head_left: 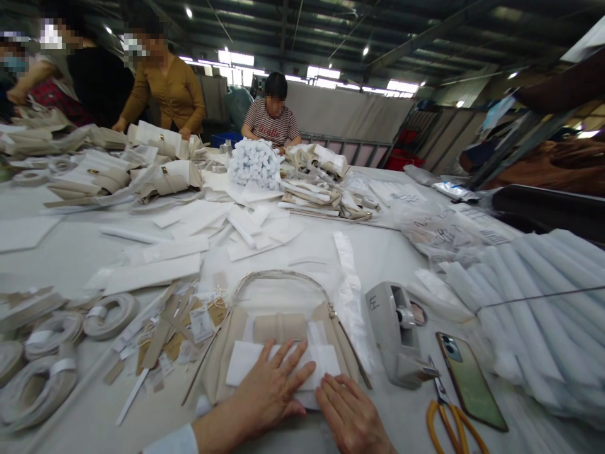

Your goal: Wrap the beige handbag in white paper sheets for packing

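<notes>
A beige handbag (222, 359) lies on the table in front of me, its strap (278, 274) arched away at the top. A folded white sheet (243, 359) covers part of the bag's front, below a beige rolled flap (281, 328). My left hand (267, 384) rests flat on this sheet with its fingers spread. At the sheet's lower right corner, my right hand (352, 413) lies with its fingers stretched out side by side, the tips touching the edge. Its thumb is hidden.
Right of the bag stand a grey tape dispenser (392, 334), orange-handled scissors (451, 416), a phone (472, 381) and bundled white foam sheets (534, 302). Coiled beige straps (51, 384) and loose tags (201, 325) lie left. Across the table, a person (271, 116) works near white rolls (255, 164).
</notes>
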Demonstrator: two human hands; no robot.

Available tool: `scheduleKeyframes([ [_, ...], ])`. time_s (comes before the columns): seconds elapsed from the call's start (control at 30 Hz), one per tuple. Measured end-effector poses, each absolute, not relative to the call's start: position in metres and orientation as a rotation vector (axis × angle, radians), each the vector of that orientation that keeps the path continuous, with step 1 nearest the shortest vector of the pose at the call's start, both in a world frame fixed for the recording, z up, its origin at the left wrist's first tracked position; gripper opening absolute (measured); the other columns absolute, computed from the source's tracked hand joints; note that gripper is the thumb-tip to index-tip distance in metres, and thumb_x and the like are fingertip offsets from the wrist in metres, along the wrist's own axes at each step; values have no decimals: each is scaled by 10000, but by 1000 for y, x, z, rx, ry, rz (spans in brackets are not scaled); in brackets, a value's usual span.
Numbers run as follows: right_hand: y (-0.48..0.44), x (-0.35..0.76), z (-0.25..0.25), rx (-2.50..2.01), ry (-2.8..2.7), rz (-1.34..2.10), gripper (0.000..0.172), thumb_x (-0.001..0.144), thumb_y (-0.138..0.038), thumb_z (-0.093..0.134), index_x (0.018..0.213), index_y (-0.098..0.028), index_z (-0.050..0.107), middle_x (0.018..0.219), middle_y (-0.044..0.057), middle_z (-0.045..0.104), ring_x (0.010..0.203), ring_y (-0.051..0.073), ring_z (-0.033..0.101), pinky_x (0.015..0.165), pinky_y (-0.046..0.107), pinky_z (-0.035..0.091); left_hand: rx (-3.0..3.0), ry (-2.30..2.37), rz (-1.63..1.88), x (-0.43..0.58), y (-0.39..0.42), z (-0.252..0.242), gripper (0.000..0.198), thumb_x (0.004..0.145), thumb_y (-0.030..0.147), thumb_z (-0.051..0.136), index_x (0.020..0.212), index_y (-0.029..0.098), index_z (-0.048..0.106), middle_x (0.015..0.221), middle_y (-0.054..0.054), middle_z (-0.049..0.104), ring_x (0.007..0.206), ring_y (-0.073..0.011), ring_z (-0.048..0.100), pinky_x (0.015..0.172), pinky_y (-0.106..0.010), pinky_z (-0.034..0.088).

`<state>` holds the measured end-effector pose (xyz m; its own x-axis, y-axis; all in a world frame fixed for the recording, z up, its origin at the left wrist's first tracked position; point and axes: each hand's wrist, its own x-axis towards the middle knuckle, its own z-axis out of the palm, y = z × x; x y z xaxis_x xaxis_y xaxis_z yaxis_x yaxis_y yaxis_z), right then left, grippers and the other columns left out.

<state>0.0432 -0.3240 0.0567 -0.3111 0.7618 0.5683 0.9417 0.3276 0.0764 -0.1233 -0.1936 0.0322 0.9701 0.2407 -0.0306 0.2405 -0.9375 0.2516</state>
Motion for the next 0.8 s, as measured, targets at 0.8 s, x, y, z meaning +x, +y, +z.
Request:
scheduleKeyframes([
  [0.8,-293,52,15,-1925,-1983,-272,370,951,-156,361,1287,-139,516,1279,103,601,1238,246,491,1060,471,352,2946,266,26,-119,-195,24,700,899,483,525,1481,332,167,1565,-20,194,1399,-381,187,1071,-688,214],
])
